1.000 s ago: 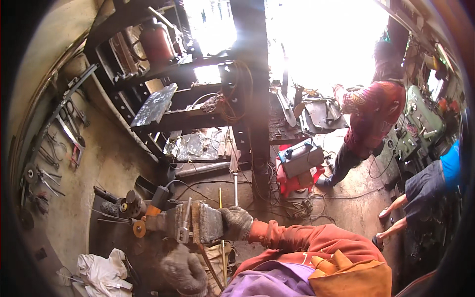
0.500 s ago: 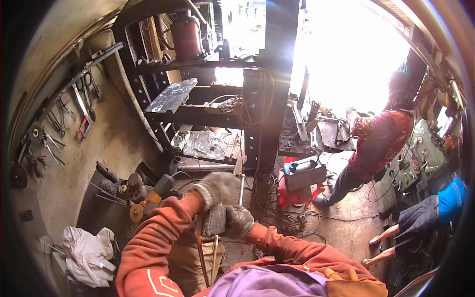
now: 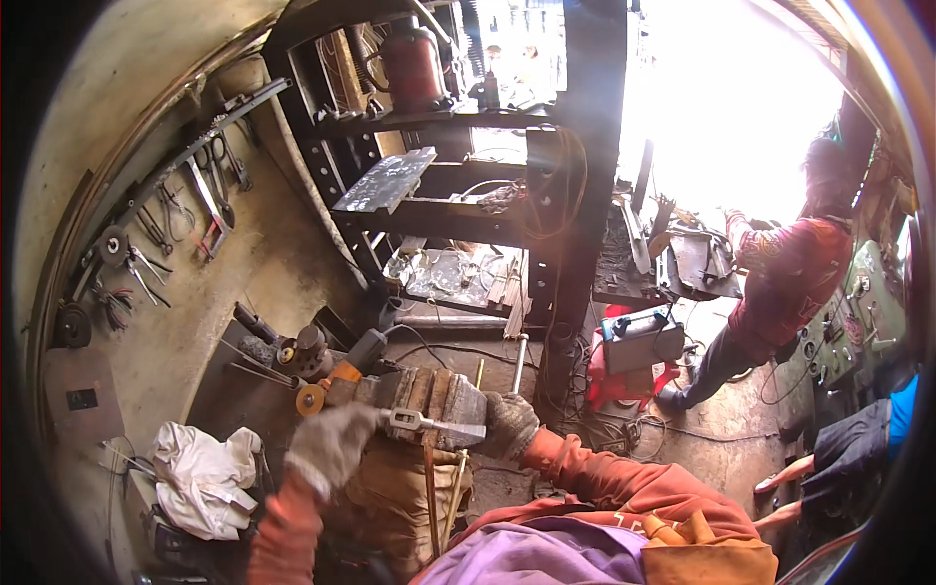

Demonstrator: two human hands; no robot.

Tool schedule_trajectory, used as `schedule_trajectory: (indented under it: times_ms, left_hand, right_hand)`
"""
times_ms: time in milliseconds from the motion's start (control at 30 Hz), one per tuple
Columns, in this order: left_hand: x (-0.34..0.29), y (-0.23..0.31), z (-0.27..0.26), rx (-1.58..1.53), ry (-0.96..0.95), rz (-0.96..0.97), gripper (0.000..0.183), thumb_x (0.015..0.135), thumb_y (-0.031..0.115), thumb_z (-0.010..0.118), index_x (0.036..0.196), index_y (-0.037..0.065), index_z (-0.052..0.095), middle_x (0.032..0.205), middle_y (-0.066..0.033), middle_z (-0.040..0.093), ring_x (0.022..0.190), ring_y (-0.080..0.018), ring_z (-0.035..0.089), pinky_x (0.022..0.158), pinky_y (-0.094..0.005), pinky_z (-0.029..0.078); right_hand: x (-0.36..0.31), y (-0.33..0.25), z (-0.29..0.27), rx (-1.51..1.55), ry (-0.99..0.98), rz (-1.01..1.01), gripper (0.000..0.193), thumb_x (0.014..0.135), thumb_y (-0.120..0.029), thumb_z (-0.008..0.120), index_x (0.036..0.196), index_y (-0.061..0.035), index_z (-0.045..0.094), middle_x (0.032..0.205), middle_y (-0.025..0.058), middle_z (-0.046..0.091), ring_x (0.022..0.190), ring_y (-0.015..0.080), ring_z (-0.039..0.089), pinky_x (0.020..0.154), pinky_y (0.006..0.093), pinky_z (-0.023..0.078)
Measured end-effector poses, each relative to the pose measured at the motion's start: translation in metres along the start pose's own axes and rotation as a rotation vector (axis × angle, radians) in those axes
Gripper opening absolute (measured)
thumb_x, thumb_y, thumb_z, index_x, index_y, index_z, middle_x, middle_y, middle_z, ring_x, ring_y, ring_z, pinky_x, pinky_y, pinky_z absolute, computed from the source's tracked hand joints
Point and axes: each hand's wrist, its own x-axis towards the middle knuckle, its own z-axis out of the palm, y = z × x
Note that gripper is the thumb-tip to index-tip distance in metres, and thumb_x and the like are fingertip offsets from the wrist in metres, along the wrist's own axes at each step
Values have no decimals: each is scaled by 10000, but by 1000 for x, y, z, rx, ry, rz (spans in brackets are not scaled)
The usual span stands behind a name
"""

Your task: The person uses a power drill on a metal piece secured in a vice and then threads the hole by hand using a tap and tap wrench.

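My left hand (image 3: 336, 444), in a grey work glove, is closed on the left end of a metal tool head (image 3: 421, 421). This piece has an oval eye and a flat, blade-like right end, and it lies across the near side of a worn bench vise (image 3: 419, 388). At the vise's right side, my gloved right hand (image 3: 512, 426) is wrapped round the lower end of the vise handle (image 3: 520, 363), a steel bar. The palm side of this hand is hidden. Two thin rods (image 3: 430, 492) slant down from the vise towards me.
An angle grinder (image 3: 366, 351) and a yellow disc (image 3: 309, 400) lie left of the vise. A white cloth (image 3: 203, 478) hangs at lower left. Ahead stands a black press frame (image 3: 585, 195). Cables (image 3: 624, 444) cross the floor. A co-worker in red (image 3: 795, 278) stands right; another person's legs (image 3: 829, 448) show.
My left hand has moved from above the vise down to its left, and the metal tool head now shows in it. My right hand stays at the vise handle. The view has shifted left.
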Motion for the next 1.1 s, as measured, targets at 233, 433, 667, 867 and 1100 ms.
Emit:
schedule_trajectory:
  times_ms: [233, 433, 667, 867, 1100]
  left_hand:
    - [135, 37, 96, 405, -215, 645, 384, 1011, 375, 646, 809, 52, 693, 812, -179, 702, 810, -353, 715, 730, -481, 562]
    - [39, 106, 33, 239, -481, 735, 181, 993, 293, 642, 1000, 146, 748, 730, -106, 674, 703, -336, 709, 597, -481, 564]
    - [61, 29, -12, 966, -269, 557, 239, 1033, 383, 592, 1200, 284, 731, 681, -71, 641, 613, -307, 682, 503, -456, 529]
    - [77, 92, 58, 290, -198, 1007, 328, 894, 204, 659, 1215, 234, 716, 866, -67, 678, 745, -285, 703, 625, -417, 576]
    - [62, 26, -14, 738, -617, 268, 339, 1109, 381, 485, 1125, 163, 744, 838, -139, 742, 925, -341, 763, 691, -436, 604]
  right_hand:
    - [7, -8, 1, 39, -159, 75, 655, 751, -461, 912, 1207, -59, 669, 894, 193, 753, 843, 447, 737, 759, 513, 594]
    - [-1, 10, -5, 148, -31, 39, 660, 732, -458, 931, 1217, -82, 687, 940, 166, 766, 861, 412, 743, 790, 500, 592]
    - [3, -12, 3, 11, 14, 37, 601, 662, -393, 955, 1062, -43, 674, 787, 181, 723, 743, 435, 727, 657, 525, 585]
    - [2, 28, 4, -65, -25, 46, 568, 743, -398, 897, 1175, -94, 687, 874, 168, 744, 826, 439, 727, 730, 522, 588]
    - [11, -13, -9, -63, -70, -8, 790, 606, -407, 1007, 1229, -94, 634, 1004, 161, 749, 886, 402, 732, 790, 481, 596]
